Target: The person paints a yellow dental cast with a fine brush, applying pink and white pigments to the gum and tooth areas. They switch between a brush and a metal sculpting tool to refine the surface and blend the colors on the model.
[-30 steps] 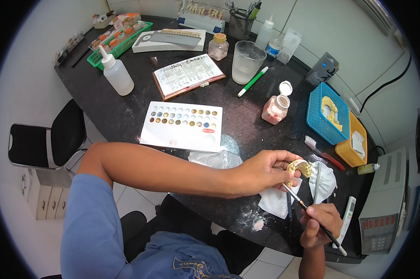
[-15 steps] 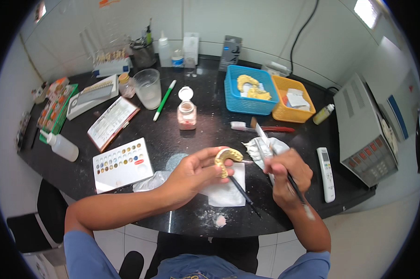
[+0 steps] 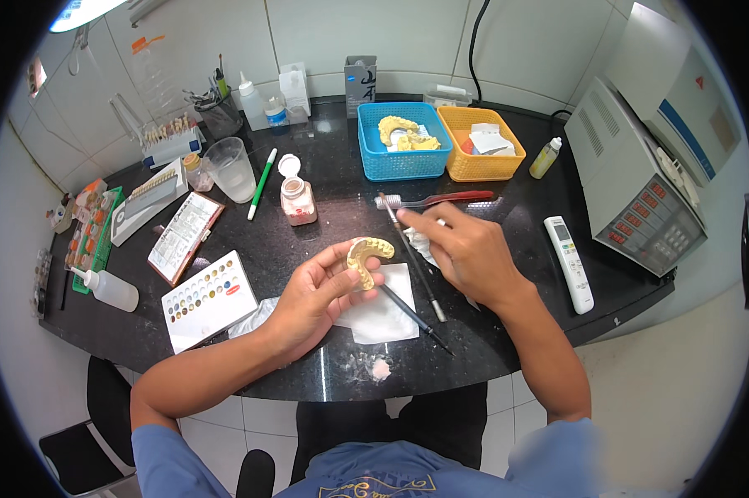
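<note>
A yellow dental plaster cast (image 3: 364, 259), curved like a horseshoe with tooth shapes along it, is pinched between the thumb and fingers of my left hand (image 3: 315, 286). To its right, my right hand (image 3: 474, 256) hovers low over the table, index finger stretched out and somewhat blurred. Beneath those fingertips lies a slim dark-handled brush (image 3: 423, 278) with a silvery end. A crumpled white tissue (image 3: 420, 245) is partly covered by the same hand. On a flat white paper towel (image 3: 373, 319), below the cast, rests a second dark thin brush (image 3: 414, 318).
Pink powder (image 3: 380, 369) lies near the front edge. Beyond are an opened jar (image 3: 298, 203), a red-handled toothbrush (image 3: 445, 197), a blue basket (image 3: 403, 166) with casts and a yellow basket (image 3: 486, 166). A shade palette (image 3: 209, 301) lies left; a remote (image 3: 569, 266) and boxy machine (image 3: 632, 183) stand right.
My right hand has let go of the brush, which now lies on the table, and its index finger has stretched out. My left hand still holds the cast. The whole view has shifted.
</note>
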The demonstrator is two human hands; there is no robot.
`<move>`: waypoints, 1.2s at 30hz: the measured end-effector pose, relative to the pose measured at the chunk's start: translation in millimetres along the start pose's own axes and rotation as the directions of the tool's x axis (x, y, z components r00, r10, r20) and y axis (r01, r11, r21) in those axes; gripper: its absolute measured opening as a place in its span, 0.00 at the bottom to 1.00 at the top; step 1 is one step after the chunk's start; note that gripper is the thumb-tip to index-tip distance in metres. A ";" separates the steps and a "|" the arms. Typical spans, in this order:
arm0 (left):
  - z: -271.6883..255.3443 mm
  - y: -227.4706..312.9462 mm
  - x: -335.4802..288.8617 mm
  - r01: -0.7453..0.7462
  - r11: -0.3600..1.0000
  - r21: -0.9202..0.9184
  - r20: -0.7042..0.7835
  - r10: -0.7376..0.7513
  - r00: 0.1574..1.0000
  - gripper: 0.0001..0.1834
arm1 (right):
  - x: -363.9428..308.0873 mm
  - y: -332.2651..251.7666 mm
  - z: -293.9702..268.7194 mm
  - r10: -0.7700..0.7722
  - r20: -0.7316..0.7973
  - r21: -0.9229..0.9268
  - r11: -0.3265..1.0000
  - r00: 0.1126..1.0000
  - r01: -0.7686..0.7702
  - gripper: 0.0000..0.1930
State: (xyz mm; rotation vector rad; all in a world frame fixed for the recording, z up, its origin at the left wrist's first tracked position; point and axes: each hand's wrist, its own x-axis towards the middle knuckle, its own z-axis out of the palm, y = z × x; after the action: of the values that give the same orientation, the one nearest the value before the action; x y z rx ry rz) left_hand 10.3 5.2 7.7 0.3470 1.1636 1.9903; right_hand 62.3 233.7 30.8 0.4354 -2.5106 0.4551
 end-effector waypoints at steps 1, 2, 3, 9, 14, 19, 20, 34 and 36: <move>0.3 -0.2 0.4 0.000 1.000 -0.004 0.001 0.000 1.000 0.23 | 1.8 -0.1 -2.0 0.011 -0.091 0.006 1.000 0.996 -0.010 0.09; 1.7 0.2 0.6 0.001 1.000 -0.007 0.001 -0.001 1.000 0.23 | 4.6 0.9 -4.0 0.022 -0.182 0.012 1.000 0.983 -0.020 0.08; 3.6 0.9 0.8 0.002 1.000 -0.010 0.002 -0.002 1.000 0.22 | 6.3 1.1 -6.3 0.033 -0.270 0.019 0.999 0.962 -0.029 0.07; -2.2 -3.1 2.0 -0.001 1.000 -0.013 -0.008 0.001 1.000 0.22 | -1.0 -4.2 -4.8 0.179 -0.299 0.156 0.978 0.937 -0.137 0.02; -2.0 -0.3 0.8 -0.007 0.999 -0.039 -0.011 0.007 1.000 0.21 | -9.7 -13.2 -6.6 0.261 0.051 0.040 0.964 0.964 -0.263 0.06; -3.2 -0.4 1.9 -0.004 0.998 -0.062 0.010 0.005 1.000 0.22 | -4.3 -19.3 -0.5 0.209 -0.005 -0.010 0.978 0.978 -0.209 0.08; -3.1 -0.2 1.6 0.000 0.998 -0.062 0.009 0.000 1.000 0.22 | -4.7 -16.8 -2.8 0.242 0.032 -0.030 0.970 0.970 -0.241 0.08; -7.3 0.5 2.3 0.045 0.993 -0.114 0.017 -0.043 0.999 0.24 | -3.1 -6.2 -38.4 0.513 0.347 0.213 0.772 0.785 -0.598 0.17; -6.0 1.7 3.3 0.044 0.991 -0.123 0.021 -0.042 0.999 0.24 | -1.4 2.0 -44.4 0.530 0.365 0.240 0.741 0.766 -0.627 0.19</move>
State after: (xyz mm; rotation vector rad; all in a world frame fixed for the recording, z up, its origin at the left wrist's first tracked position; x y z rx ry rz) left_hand 3.9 3.5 5.4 0.2744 1.0223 2.0064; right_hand 82.8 253.7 64.8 -0.2191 -2.8137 1.1760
